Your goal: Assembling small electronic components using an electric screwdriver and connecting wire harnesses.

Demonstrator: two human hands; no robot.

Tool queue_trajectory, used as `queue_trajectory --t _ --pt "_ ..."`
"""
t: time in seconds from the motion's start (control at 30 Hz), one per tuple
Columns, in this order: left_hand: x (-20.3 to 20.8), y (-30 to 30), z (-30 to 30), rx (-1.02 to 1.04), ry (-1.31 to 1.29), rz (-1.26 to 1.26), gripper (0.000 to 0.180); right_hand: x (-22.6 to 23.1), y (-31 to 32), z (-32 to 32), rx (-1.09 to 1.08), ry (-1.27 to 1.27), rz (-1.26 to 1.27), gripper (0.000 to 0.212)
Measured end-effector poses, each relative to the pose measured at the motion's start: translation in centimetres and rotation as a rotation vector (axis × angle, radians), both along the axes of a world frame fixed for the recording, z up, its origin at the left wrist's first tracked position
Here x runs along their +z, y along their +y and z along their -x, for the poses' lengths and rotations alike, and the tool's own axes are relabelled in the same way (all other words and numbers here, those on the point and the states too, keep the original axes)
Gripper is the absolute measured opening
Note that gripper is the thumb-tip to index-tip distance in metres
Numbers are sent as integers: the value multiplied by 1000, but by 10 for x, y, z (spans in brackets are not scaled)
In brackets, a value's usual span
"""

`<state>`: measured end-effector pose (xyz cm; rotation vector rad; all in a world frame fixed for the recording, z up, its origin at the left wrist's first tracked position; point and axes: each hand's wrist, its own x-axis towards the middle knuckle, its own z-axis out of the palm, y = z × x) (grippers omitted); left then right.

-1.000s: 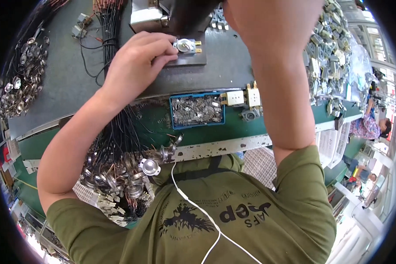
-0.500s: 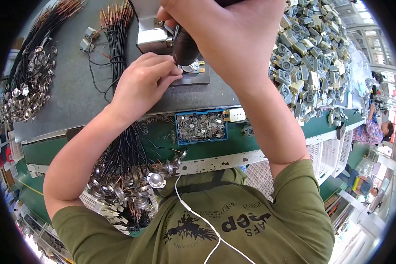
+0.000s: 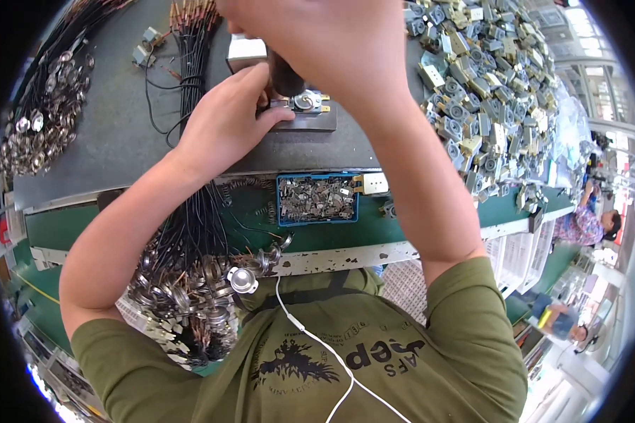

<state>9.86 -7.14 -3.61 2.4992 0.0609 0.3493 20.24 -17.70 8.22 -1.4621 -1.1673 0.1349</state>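
Observation:
My right hand [image 3: 331, 42] is closed round a black, rounded tool [image 3: 287, 77], held over the work spot; its tip is hidden. Below it, a small component [image 3: 306, 102] with a round metal disc and brass tabs sits on a flat steel block [image 3: 310, 123]. My left hand [image 3: 226, 116] comes in from the left with fingers curled and its thumb against the component's left end. Whatever is pinched there is mostly covered by the fingers.
A blue tray [image 3: 317, 199] of small metal pieces stands near the bench edge. Bundled black wires [image 3: 190, 70] lie left, with metal discs [image 3: 42, 127] farther left. A large heap of grey-and-cream components [image 3: 483, 99] fills the right. A shiny metal box [image 3: 247, 51] stands behind my left hand.
The tool and my right hand have shifted slightly left, uncovering more of the component's disc. My left fingers have curled back, and the thumb now stretches along the block. The whole view has shifted a little.

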Motion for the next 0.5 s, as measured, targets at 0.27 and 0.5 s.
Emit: queue_trajectory --t 0.27,0.5 --pt "-6 16 -8 -117 75 -146 35 -22 2 -7 -27 -177 -260 65" --pt "-10 15 -12 -139 25 -125 31 -31 -3 -3 256 207 -465 65"
